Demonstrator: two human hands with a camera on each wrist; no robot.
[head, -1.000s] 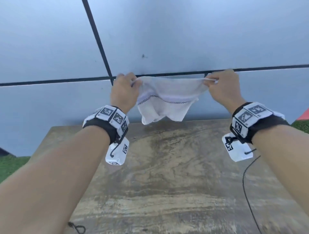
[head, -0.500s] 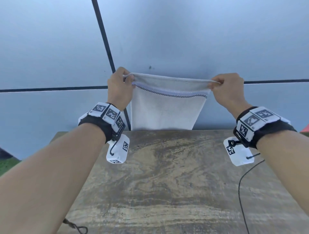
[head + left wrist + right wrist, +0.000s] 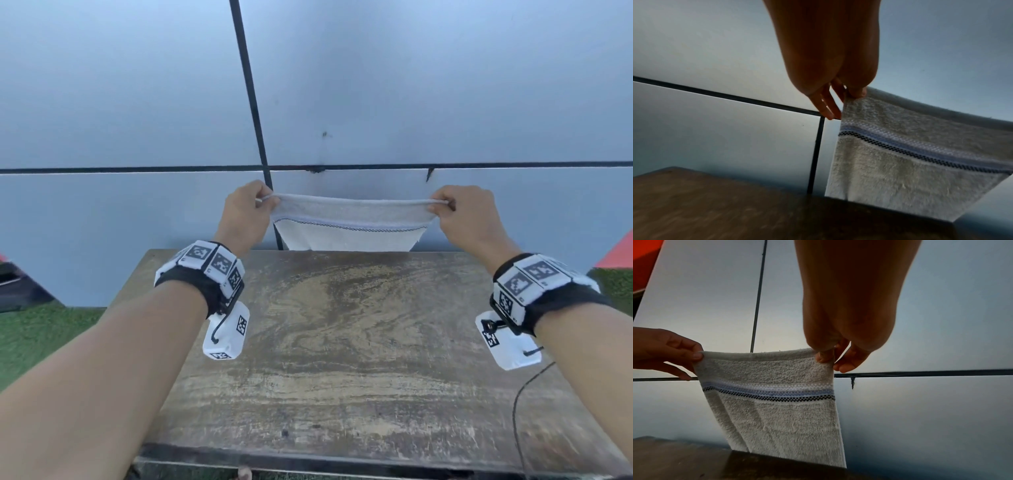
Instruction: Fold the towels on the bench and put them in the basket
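A small white towel (image 3: pixel 349 229) with a blue and black woven stripe hangs stretched between my two hands, beyond the far edge of the wooden bench (image 3: pixel 342 342). My left hand (image 3: pixel 245 214) pinches its top left corner. My right hand (image 3: pixel 469 214) pinches the top right corner. The towel's lower part drops behind the bench's far edge. In the left wrist view the left hand (image 3: pixel 846 94) nips the towel (image 3: pixel 910 162) between thumb and fingers. In the right wrist view the right hand (image 3: pixel 828 356) holds the towel (image 3: pixel 772 410) the same way. No basket is in view.
A grey panelled wall (image 3: pixel 137 102) with black seams stands right behind the bench. Green turf (image 3: pixel 41 342) lies to the left and right. A thin black cable (image 3: pixel 517 411) trails over the bench's right side. Something red (image 3: pixel 616 253) shows at the far right.
The bunched towel has been shaken out and pulled taut between my hands. My hands have moved apart and lower, so the towel's bottom now hangs behind the bench's far edge.
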